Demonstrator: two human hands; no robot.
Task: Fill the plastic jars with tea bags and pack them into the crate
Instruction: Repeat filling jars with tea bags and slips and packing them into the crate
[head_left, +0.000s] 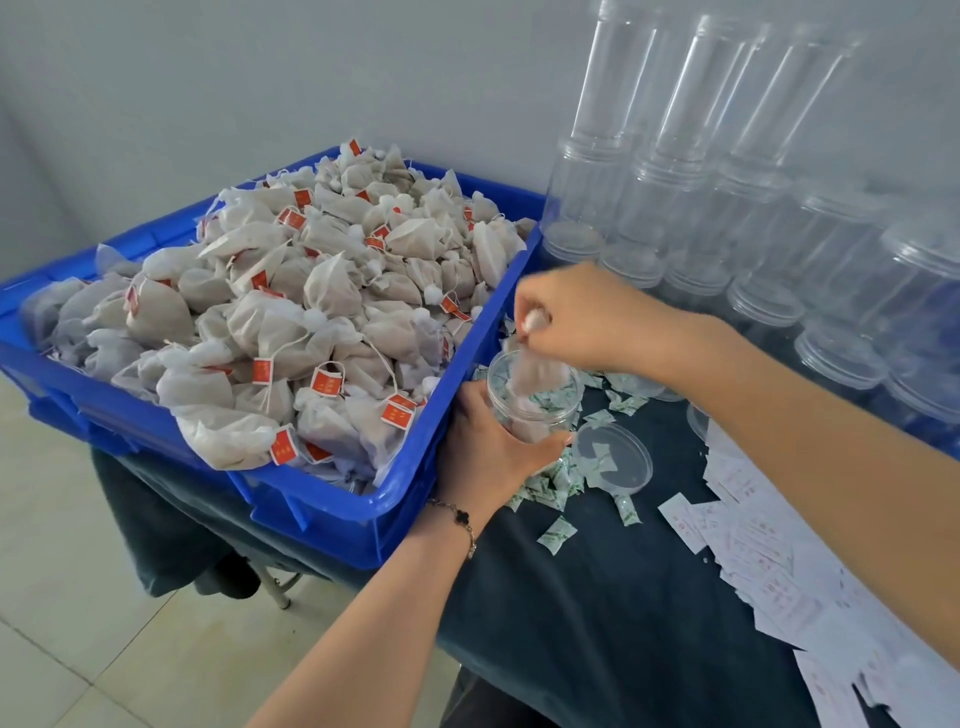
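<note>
A clear plastic jar (540, 410) stands on the dark table just right of the blue crate (426, 457). My left hand (488, 447) grips the jar from the left side. My right hand (582, 317) hovers above the jar mouth and pinches the top of a white tea bag (535, 371), whose lower part hangs inside the jar. The crate is heaped with white tea bags (291, 312) carrying red tags. The jar's clear lid (613, 460) lies flat on the table beside it.
Stacked empty clear jars (727, 208) fill the back right of the table. Small green-and-white sachets (558, 535) are scattered around the jar. White paper labels (769, 571) lie along the right side. The table edge and tiled floor are at the lower left.
</note>
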